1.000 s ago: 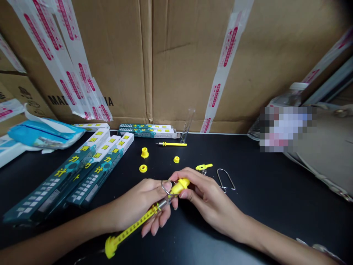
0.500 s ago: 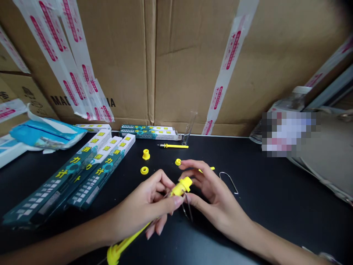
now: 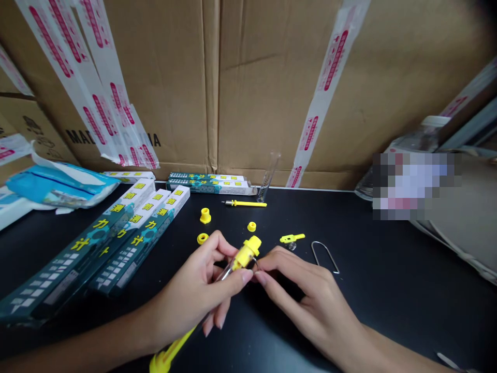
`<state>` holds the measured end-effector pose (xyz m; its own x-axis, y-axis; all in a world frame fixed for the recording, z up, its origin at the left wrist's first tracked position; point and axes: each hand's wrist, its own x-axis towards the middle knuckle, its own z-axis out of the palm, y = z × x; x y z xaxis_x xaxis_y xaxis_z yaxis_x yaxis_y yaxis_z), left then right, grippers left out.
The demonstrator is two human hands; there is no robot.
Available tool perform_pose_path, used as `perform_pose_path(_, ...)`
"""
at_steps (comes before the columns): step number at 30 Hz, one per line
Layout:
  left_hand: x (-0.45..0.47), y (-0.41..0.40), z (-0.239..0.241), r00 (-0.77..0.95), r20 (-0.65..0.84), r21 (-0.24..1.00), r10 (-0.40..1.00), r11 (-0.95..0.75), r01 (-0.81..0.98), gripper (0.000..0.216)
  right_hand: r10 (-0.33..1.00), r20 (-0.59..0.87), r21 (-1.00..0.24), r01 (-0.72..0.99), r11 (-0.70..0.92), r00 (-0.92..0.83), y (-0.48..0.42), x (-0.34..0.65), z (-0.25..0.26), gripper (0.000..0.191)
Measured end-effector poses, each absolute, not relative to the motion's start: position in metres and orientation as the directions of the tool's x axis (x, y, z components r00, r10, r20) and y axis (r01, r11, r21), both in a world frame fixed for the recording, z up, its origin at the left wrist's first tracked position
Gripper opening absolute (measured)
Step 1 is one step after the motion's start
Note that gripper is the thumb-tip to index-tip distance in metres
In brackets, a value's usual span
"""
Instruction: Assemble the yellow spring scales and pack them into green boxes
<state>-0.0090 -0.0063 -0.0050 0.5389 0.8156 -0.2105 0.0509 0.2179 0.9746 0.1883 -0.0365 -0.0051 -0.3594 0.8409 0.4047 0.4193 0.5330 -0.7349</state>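
Observation:
My left hand [image 3: 212, 290] is closed around a tubular spring scale [image 3: 245, 253], which has a clear tube and yellow ends. It slants from the lower left up to its yellow cap. Thumb and forefinger of my right hand [image 3: 298, 295] pinch a thin wire loop [image 3: 255, 263] at the side of that cap; most of the wire is hidden by the fingers. Beyond the hands lie a small yellow ring [image 3: 251, 226], another yellow ring [image 3: 202, 239] and a yellow collar [image 3: 205, 215]. A yellow slotted piece [image 3: 292, 238] lies beside a small spring [image 3: 292, 246].
A bent wire hoop [image 3: 325, 256] lies to the right. Printed narrow boxes [image 3: 140, 241] lie at left, more boxes [image 3: 209, 184] at the back. Near them are a yellow rod [image 3: 248, 203] and an upright clear tube [image 3: 267, 178]. A bottle [image 3: 423, 137] and a bag [image 3: 466, 217] stand right.
My right hand's fingers have come down and closed on the wire loop, which hung below the cap before. The spring scale stays in my left hand; the view has shifted slightly.

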Motion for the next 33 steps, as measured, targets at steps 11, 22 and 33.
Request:
perform_pose_path(11,-0.002,-0.015,0.004,0.434,-0.247,0.963,0.866,0.171,0.207,0.030,0.883,0.361,-0.799,0.388,0.459,-0.300,-0.037,0.187,-0.004,0.019)
perform_pose_path(22,-0.004,-0.015,-0.002,0.432,-0.226,0.973,0.873,0.180,0.145,0.031,0.897,0.301,-0.762,0.484,0.430,-0.323,-0.035,0.187,0.000,0.024)
perform_pose_path(33,-0.001,-0.015,-0.003,0.386,-0.221,0.974,0.896,0.180,0.139,0.035,0.915,0.258,-0.840,0.396,0.371,-0.310,-0.026,0.190,-0.002,0.022)
